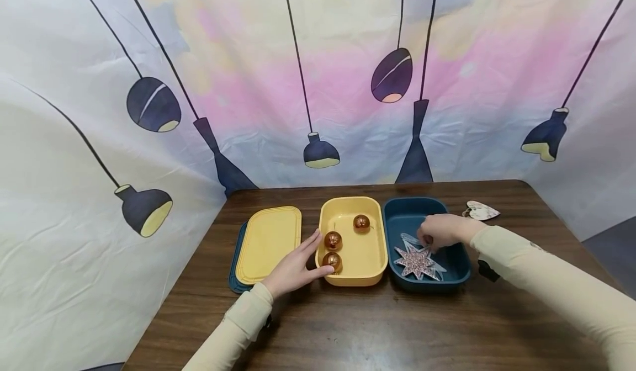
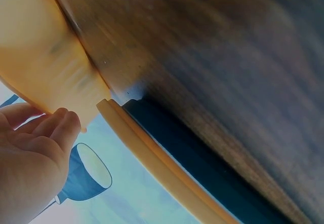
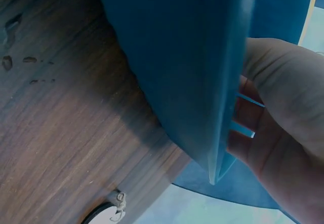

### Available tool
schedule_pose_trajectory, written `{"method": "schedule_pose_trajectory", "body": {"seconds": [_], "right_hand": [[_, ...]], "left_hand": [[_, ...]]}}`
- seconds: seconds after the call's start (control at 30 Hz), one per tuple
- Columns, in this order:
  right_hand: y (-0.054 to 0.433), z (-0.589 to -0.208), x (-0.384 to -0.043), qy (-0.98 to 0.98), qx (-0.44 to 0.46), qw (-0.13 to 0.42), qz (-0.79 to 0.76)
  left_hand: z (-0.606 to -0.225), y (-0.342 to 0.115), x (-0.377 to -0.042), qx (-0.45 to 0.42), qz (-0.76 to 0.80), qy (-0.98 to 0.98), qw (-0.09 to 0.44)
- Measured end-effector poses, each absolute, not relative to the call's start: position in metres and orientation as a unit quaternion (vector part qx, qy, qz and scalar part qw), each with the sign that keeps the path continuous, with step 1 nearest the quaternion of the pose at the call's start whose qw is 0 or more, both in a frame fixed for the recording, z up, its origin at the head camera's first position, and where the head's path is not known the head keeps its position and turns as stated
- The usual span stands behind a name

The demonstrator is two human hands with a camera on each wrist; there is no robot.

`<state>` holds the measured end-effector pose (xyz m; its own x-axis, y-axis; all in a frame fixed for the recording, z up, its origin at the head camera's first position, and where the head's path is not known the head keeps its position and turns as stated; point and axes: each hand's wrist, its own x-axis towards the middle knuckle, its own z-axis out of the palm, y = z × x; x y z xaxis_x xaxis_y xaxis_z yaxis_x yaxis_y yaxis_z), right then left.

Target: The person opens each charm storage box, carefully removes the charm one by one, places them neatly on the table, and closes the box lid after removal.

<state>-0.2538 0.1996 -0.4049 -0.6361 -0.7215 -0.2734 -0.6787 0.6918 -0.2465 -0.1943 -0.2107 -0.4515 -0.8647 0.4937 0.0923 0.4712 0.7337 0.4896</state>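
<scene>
My left hand [image 1: 293,266] rests at the left rim of a yellow container [image 1: 360,255], fingers extended along its wall and thumb reaching over the edge by a shiny amber ball [image 1: 332,261]. Two more amber balls, one [image 1: 333,240] just behind and another [image 1: 361,223] at the back, lie inside. My right hand [image 1: 444,230] reaches down into a dark blue container [image 1: 397,208], fingers bent, fingertips right at a clear star ornament [image 1: 409,241]. A pink glitter star [image 1: 416,261] lies over it. The blue wall [image 3: 192,57] partly hides these fingers; I cannot tell whether they pinch the star.
Left of the containers, a yellow lid [image 1: 270,244] lies stacked on a blue lid [image 1: 238,282]. A white heart ornament [image 1: 481,211] with twine lies on the wooden table [image 1: 348,327], behind my right forearm. A fabric backdrop [image 1: 348,84] printed with lamps hangs behind the table.
</scene>
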Motion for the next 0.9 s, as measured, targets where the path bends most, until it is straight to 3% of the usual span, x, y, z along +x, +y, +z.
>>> {"method": "schedule_pose_trajectory", "body": {"seconds": [0.4,0.9], "right_hand": [[0.2030,-0.4054,-0.2538,0.903,-0.383,0.181,-0.068],[0.2076,-0.4004,-0.2511,0.900,-0.403,0.145,-0.087]], "left_hand": [[-0.4500,-0.2109,-0.1956,0.261,0.254,0.931,0.025],[-0.4516,-0.2099,-0.1950,0.255,0.258,0.932,0.028]]}}
